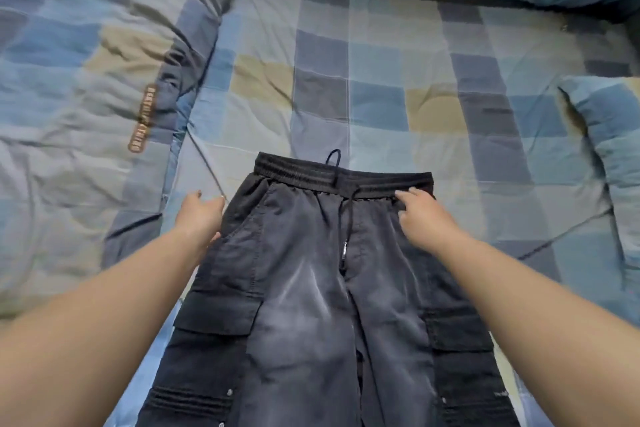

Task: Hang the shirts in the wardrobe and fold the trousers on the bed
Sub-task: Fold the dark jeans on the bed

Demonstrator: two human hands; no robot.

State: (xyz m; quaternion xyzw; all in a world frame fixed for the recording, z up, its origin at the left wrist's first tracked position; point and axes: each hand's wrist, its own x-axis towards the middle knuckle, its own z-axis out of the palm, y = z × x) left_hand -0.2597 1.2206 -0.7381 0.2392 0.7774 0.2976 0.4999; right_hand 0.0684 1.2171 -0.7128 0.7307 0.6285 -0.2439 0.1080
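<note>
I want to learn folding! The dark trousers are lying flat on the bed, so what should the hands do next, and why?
Probably fold one leg over the other. The trousers lie spread flat, front up, and the left hand is at their side edge while the right hand rests near the waistband.

Light: soft, even, kinda cool indoor glow, no glare
Shadows: faint, in the bedsheet [381, 87] creases
Sharpness: slightly soft all over
Edges: wide-angle bend, forearms stretched

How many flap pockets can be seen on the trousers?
2: one flap pocket on the left leg, one flap pocket on the right leg. More may lie below the picture's edge.
</note>
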